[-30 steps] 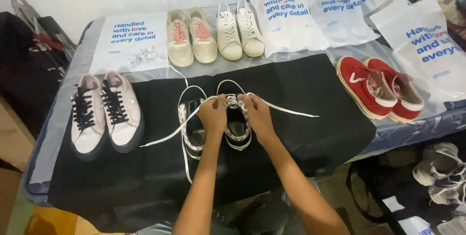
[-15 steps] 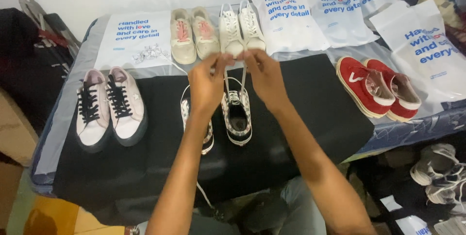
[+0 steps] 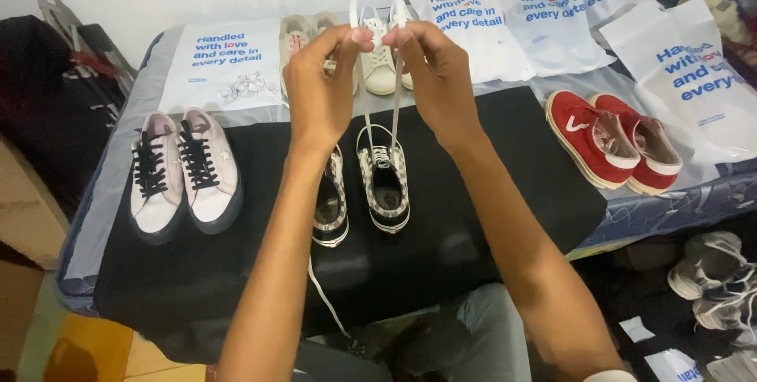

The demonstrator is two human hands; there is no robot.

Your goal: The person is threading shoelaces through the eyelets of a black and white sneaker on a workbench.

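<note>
A pair of patterned sneakers lies on the black cloth (image 3: 489, 185) in the middle of the table. My left hand (image 3: 319, 86) and my right hand (image 3: 434, 74) are raised above the right patterned sneaker (image 3: 384, 181). Each hand pinches one end of its white shoelace (image 3: 396, 102), and both ends are pulled straight up and taut. The left patterned sneaker (image 3: 331, 208) is partly hidden behind my left forearm. A loose white lace (image 3: 327, 303) hangs from it over the cloth's front edge.
Pink sneakers with black laces (image 3: 181, 173) sit at the left, red sneakers (image 3: 611, 137) at the right, cream sneakers (image 3: 380, 67) behind my hands. White printed bags (image 3: 225, 59) cover the back of the table. More shoes (image 3: 714, 279) lie on the floor at right.
My hands have lifted from the sneaker's tongue up to chest height, drawing both lace ends upward and tight. The view has tilted slightly.
</note>
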